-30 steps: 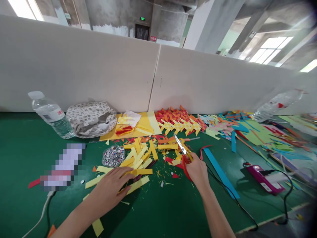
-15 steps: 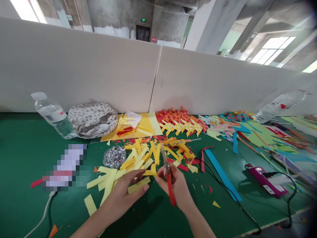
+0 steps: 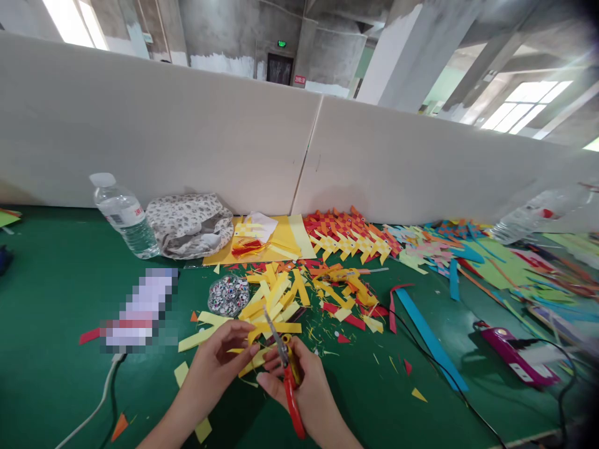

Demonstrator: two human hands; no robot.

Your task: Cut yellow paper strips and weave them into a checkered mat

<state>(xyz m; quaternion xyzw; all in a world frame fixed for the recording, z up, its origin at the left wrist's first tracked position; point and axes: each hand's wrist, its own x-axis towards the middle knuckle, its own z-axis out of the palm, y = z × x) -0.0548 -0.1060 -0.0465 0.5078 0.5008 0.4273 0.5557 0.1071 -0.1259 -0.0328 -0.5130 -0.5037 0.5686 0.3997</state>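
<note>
My left hand [image 3: 222, 358] pinches a folded yellow paper strip [image 3: 256, 333] between thumb and fingers. My right hand [image 3: 302, 377] is closed around scissors [image 3: 291, 390] with red handles, their blades pointing up and to the left beside the strip. Whether the blades touch the paper I cannot tell. Beyond both hands lies a heap of yellow paper strips [image 3: 274, 293]. A round container of googly eyes [image 3: 229, 295] stands to the left of the heap, and a yellow glue gun [image 3: 353, 284] lies to its right.
Finished yellow paper fish [image 3: 350, 244] lie by the white partition [image 3: 187, 131]. A water bottle [image 3: 126, 218], a patterned cloth bag [image 3: 189, 224] and a phone [image 3: 140, 308] are at left. Toward the right are a blue strip [image 3: 428, 337] and a purple power strip [image 3: 519, 355] with a black cord.
My right hand has moved left and nearer to me, and the scissors now tilt left. The yellow strip stood upright between both hands; now it is by my left fingers. The view has shifted slightly.
</note>
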